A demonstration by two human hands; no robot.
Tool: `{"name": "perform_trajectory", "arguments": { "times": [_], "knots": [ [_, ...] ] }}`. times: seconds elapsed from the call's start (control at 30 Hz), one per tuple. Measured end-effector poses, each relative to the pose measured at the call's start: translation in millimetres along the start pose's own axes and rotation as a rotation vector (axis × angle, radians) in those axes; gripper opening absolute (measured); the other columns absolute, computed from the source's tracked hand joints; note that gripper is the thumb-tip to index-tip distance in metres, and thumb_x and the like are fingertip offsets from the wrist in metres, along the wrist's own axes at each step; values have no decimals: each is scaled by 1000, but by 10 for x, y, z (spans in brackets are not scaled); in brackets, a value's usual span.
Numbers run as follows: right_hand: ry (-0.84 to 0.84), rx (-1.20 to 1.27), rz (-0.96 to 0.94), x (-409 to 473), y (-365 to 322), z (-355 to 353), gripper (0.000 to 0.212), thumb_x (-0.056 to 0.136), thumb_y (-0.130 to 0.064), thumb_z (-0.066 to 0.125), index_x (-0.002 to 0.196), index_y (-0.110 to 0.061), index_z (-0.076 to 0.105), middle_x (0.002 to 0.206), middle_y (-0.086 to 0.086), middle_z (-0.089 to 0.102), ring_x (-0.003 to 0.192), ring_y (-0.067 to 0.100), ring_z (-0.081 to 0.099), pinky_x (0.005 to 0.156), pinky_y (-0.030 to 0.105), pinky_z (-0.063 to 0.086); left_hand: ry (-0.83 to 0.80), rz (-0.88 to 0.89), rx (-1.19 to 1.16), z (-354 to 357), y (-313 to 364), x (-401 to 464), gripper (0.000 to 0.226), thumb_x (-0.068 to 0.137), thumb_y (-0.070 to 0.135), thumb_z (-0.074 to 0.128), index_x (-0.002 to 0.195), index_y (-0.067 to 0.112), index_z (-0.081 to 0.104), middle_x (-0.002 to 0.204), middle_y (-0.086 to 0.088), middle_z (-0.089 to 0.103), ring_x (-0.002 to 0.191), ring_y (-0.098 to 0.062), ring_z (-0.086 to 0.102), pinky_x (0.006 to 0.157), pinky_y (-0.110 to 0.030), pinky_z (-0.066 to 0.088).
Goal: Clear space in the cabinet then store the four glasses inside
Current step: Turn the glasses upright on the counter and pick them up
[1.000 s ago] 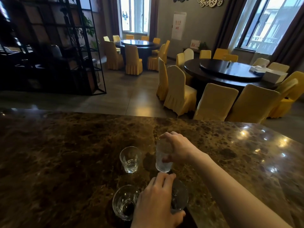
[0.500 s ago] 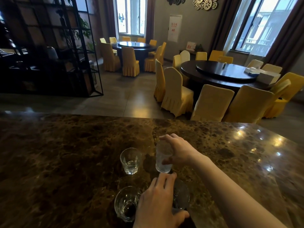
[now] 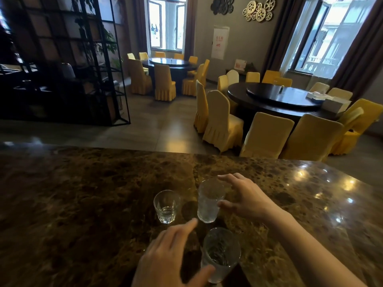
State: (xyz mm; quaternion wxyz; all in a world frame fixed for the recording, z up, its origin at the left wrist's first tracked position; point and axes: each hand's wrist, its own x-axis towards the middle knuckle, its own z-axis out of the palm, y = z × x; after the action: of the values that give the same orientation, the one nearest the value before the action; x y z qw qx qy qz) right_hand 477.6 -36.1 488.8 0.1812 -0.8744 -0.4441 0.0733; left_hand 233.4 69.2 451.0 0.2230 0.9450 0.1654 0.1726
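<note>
In the head view, three glasses are standing on the marble counter [image 3: 83,193]; the right hand [image 3: 246,195], fingers spread, is hovering beside the tall glass [image 3: 209,201]; the left hand [image 3: 170,257], fingers loosely spread, is reaching between the short glass [image 3: 166,206] and the near glass [image 3: 220,254], its thumb at the near glass's wall; a fourth glass is not showing, nor any cabinet. The step in hand is probably gathering; next, each hand needs a firm grip on a glass.

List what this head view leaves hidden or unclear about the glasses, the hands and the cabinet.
- Fourth glass: hidden, probably behind the left hand.
- Near glass: base covered by the left thumb.
- Right hand: spread beside the far glass; contact unclear.
- Cabinet: out of frame.
- Short glass: contents unclear; glare.
</note>
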Motion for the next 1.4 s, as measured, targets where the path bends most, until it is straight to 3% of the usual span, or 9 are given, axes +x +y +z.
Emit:
{"name": "perform_trajectory", "arguments": {
  "times": [0.07,0.2,0.33,0.47,0.67,1.1,1.4],
  "knots": [
    [63,-6,-59,-24,-71,-27,68,83,-45,77,144,-36,47,138,-10,51,123,13,54,99,33,51,27,-83,-13,-184,-179,-70,78,60,95,36,128,68,7,131,42,27,121,16,32,99,-10,27],
    [107,-20,-180,152,-404,106,64,82,-42,78,139,-38,50,137,-11,52,120,12,55,95,33,54,-25,-211,-2,-418,-447,-120,98,60,90,51,139,60,2,139,36,18,129,7,28,111,-24,30],
    [-48,-70,-248,506,-773,475,80,76,-39,83,144,-41,42,136,-8,48,123,18,51,95,37,52,-153,-256,-26,-356,-475,-141,116,54,86,64,145,55,-1,144,33,13,133,3,22,113,-31,26],
    [-239,-171,-245,787,-972,808,100,69,-31,90,150,-43,33,136,-4,45,126,22,45,96,39,50,-214,-230,-13,-149,-526,-127,118,60,80,68,150,47,-1,154,24,11,139,-2,19,117,-33,21],
    [-346,-286,-274,986,-1055,979,95,69,-22,91,149,-35,41,130,0,51,122,24,52,92,37,55,-287,-253,-4,25,-616,-35,111,68,66,74,152,42,4,152,21,19,140,-6,21,115,-33,23],
    [-232,-312,-260,862,-1114,1009,74,69,-22,90,135,-26,55,118,2,54,105,22,57,78,33,55,-279,-180,-60,103,-734,1,95,61,60,77,141,37,33,132,19,34,126,-7,35,109,-33,37],
    [-34,-268,-148,398,-1396,674,85,64,-34,92,139,-33,50,121,-1,52,109,21,53,83,35,55,-164,-106,-114,-243,-1110,-207,91,54,64,77,134,41,40,122,25,39,115,0,42,102,-26,43]
  ]
}}
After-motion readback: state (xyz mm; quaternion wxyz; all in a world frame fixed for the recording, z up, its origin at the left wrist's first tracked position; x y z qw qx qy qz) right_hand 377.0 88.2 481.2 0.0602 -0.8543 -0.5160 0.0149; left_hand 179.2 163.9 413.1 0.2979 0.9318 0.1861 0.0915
